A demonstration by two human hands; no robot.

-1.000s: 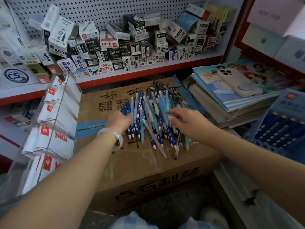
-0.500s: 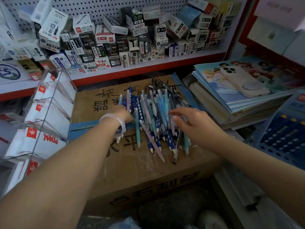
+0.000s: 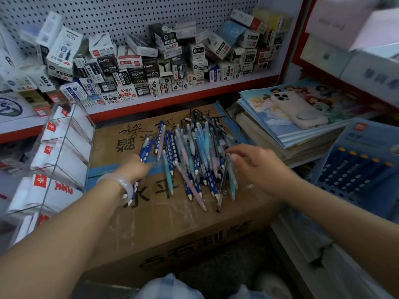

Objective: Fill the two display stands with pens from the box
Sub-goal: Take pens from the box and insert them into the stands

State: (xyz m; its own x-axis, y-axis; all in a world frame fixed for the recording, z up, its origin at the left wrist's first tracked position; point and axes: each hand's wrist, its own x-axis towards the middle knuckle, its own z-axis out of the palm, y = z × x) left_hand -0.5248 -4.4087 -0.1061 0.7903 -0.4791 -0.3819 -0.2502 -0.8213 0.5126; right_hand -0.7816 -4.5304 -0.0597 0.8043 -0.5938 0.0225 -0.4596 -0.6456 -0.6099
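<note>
A bundle of dark blue pens (image 3: 144, 155) is gripped in the curled fingers of the left hand (image 3: 135, 169). The right hand (image 3: 257, 167) is held loosely spread, fingertips touching the pen pile (image 3: 194, 156) heaped on the cardboard box (image 3: 164, 223), beside the clear display stand (image 3: 58, 160).

Both forearms are left bare, with no sleeves seen on them. A translucent, milky white bangle (image 3: 123, 186) is worn on the wrist of the left hand (image 3: 136, 167), while the right hand (image 3: 257, 167) and its wrist are unadorned. Light blue and white checked cloth (image 3: 168, 287) is seen at the bottom edge.
</note>
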